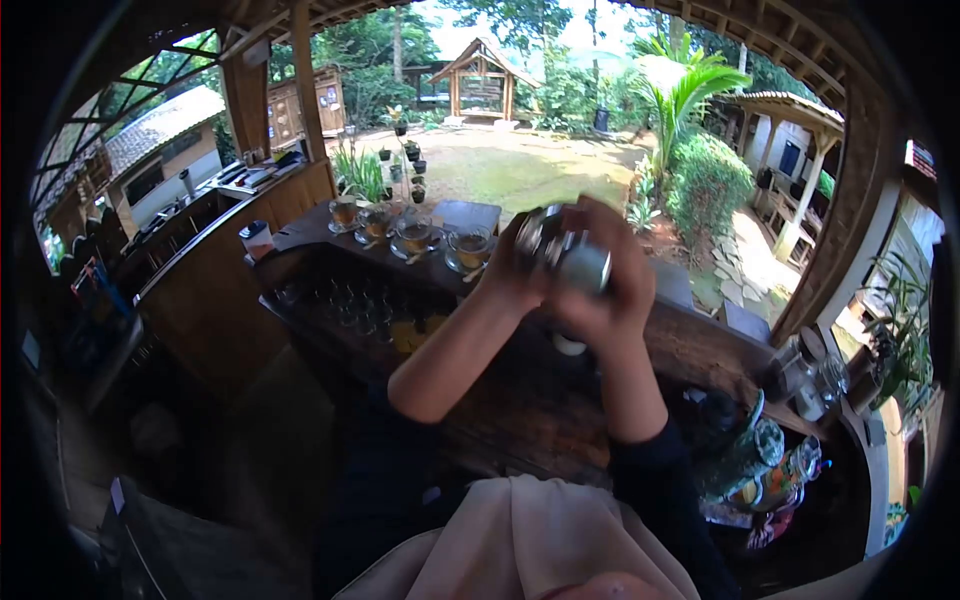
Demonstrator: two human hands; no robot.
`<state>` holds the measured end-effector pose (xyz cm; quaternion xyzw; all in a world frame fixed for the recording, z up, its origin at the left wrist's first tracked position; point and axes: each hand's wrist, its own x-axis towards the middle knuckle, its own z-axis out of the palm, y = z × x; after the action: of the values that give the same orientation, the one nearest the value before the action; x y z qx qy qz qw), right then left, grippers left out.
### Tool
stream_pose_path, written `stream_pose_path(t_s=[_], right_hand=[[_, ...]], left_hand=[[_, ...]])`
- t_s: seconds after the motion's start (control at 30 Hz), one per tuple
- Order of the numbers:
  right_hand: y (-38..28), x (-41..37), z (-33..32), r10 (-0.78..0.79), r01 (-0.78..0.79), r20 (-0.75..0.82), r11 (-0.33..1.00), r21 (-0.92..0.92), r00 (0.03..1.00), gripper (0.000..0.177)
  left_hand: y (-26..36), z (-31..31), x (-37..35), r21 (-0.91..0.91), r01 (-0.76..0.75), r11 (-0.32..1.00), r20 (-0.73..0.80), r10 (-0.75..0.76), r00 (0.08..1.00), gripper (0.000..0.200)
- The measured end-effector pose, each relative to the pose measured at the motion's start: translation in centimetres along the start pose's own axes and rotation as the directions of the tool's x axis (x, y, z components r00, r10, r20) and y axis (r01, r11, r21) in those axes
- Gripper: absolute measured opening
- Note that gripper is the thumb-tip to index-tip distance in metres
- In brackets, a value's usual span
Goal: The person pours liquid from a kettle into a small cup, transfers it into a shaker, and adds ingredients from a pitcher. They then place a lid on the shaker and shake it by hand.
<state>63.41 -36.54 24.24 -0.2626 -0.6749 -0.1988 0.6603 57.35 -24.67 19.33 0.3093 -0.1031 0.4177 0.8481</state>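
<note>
Both of my hands are raised in front of me, wrapped round a shiny metal cocktail shaker [584,266]. My left hand [517,272] closes on its left side, and my right hand [620,275] grips it from the right and above. Motion smears the fingers a little, and they cover much of the shaker. Just left of my hands, a glass cup [468,247] with a brownish drink rests on a saucer. More such cups, including a second cup [415,236], line the counter further left. Below my hands, a small whitish round item [569,345] is partly hidden.
The dark wooden counter [520,425] runs across in front of me. Several upturned glasses [365,312] stand at left. At right are a patterned green glass vessel [757,448] and clear jars [812,395]. A lidded container [257,240] stands at the left end.
</note>
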Motion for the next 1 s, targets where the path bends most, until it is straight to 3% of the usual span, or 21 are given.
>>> stream_pose_path(t_s=[0.03, 0.07, 0.13, 0.17, 0.2, 0.27, 0.33, 0.4, 0.43, 0.5, 0.57, 0.6, 0.67, 0.73, 0.77, 0.8, 0.83, 0.87, 0.9, 0.93, 1.0], right_hand=[[-2.8, 0.1, -0.5, -0.112, 0.115, 0.173, 0.993, -0.009, 0.979, 0.027], [-6.0, 0.0, -1.2, -0.205, 0.217, 0.344, 0.976, 0.003, 0.916, 0.025], [-7.9, -1.5, 0.4, -0.766, 0.760, 0.103, 0.643, 0.098, 0.635, 0.019], [-8.1, -2.0, 0.9, -0.832, 0.823, 0.035, 0.553, 0.132, 0.553, 0.017], [-7.4, -2.0, 1.6, -0.828, 0.818, 0.018, 0.556, 0.143, 0.560, 0.017], [-4.8, -1.6, 3.5, -0.560, 0.509, 0.182, 0.820, 0.263, 0.808, 0.019], [0.1, -0.8, 8.3, -0.318, 0.280, 0.156, 0.933, 0.227, 0.935, 0.023], [0.3, -1.3, 10.4, -0.078, 0.050, 0.115, 0.973, 0.227, 0.990, 0.026], [0.5, -1.1, 11.6, 0.157, -0.170, 0.078, 0.960, 0.224, 0.985, 0.029], [-3.2, 0.1, 9.4, -0.264, 0.206, 0.284, 0.954, 0.219, 0.922, 0.026], [-6.8, -1.4, 8.9, -0.558, 0.512, 0.091, 0.806, 0.297, 0.825, 0.025], [-6.8, -2.9, 11.1, -0.746, 0.768, -0.192, 0.595, 0.238, 0.638, 0.026], [-5.2, -3.1, 13.0, -0.667, 0.670, -0.134, 0.672, 0.317, 0.733, 0.027], [-3.2, -2.3, 14.9, -0.485, 0.433, 0.025, 0.802, 0.412, 0.874, 0.032], [-2.1, -2.0, 16.1, -0.386, 0.300, 0.118, 0.845, 0.442, 0.915, 0.036], [-1.1, -1.9, 17.6, -0.287, 0.164, 0.213, 0.874, 0.457, 0.934, 0.040], [0.1, -2.9, 20.7, 0.047, -0.166, 0.232, 0.835, 0.525, 0.971, 0.046], [0.6, -3.2, 22.1, 0.352, -0.530, 0.417, 0.708, 0.467, 0.838, 0.043], [0.7, -3.9, 22.2, 0.329, -0.489, 0.380, 0.725, 0.484, 0.864, 0.040], [0.0, -3.5, 22.1, 0.293, -0.434, 0.335, 0.745, 0.506, 0.895, 0.036], [-3.4, -1.6, 20.9, -0.215, 0.132, 0.105, 0.848, 0.513, 0.971, 0.031]], left_hand=[[2.4, -2.3, -1.1, -0.126, 0.314, 0.941, 0.283, -0.270, 0.920, 0.037], [3.6, 3.5, -4.9, 0.054, 0.117, 0.992, 0.021, -0.118, 0.993, 0.047], [2.8, 3.7, -7.1, -0.147, -0.180, 0.973, 0.607, 0.232, 0.760, 0.056], [3.8, 3.0, -7.1, -0.134, -0.195, 0.972, 0.598, 0.236, 0.766, 0.056], [4.9, 2.1, -7.1, -0.092, -0.206, 0.974, 0.602, 0.219, 0.768, 0.059], [7.1, 0.9, -7.3, -0.114, -0.142, 0.983, 0.443, 0.178, 0.879, 0.056], [10.6, -2.5, -5.5, -0.353, 0.326, 0.877, 0.238, -0.253, 0.938, 0.048], [8.7, -6.9, -3.4, -0.140, -0.118, 0.983, -0.108, 0.103, 0.989, 0.044], [8.7, -9.1, -3.9, -0.222, -0.103, 0.970, -0.047, 0.095, 0.994, 0.045], [10.4, -5.7, -7.5, -0.198, -0.053, 0.979, 0.006, 0.055, 0.998, 0.048], [12.1, 1.3, -11.3, -0.119, -0.033, 0.992, 0.163, 0.053, 0.985, 0.054], [12.1, 0.8, -11.3, -0.116, -0.051, 0.992, 0.152, 0.069, 0.986, 0.054], [11.6, -1.0, -10.8, -0.160, -0.537, 0.829, 0.667, 0.492, 0.560, 0.061], [14.8, -5.0, -12.0, 0.000, -0.507, 0.862, 0.613, 0.401, 0.681, 0.056], [16.2, -7.3, -12.4, 0.047, -0.369, 0.928, 0.258, 0.345, 0.902, 0.043], [17.0, -9.1, -12.8, 0.026, -0.219, 0.975, -0.135, 0.221, 0.966, 0.031], [17.1, -10.8, -13.1, -0.009, -0.230, 0.973, -0.444, 0.202, 0.873, 0.027], [16.9, -9.7, -13.5, -0.040, -0.250, 0.968, -0.708, 0.149, 0.690, 0.024], [16.7, -8.4, -13.8, -0.071, -0.296, 0.952, -0.839, 0.104, 0.535, 0.024], [16.8, -10.7, -14.6, -0.026, -0.278, 0.960, -0.608, 0.205, 0.767, 0.026], [18.4, -11.2, -15.3, -0.163, -0.285, 0.944, -0.209, 0.250, 0.945, 0.038]])
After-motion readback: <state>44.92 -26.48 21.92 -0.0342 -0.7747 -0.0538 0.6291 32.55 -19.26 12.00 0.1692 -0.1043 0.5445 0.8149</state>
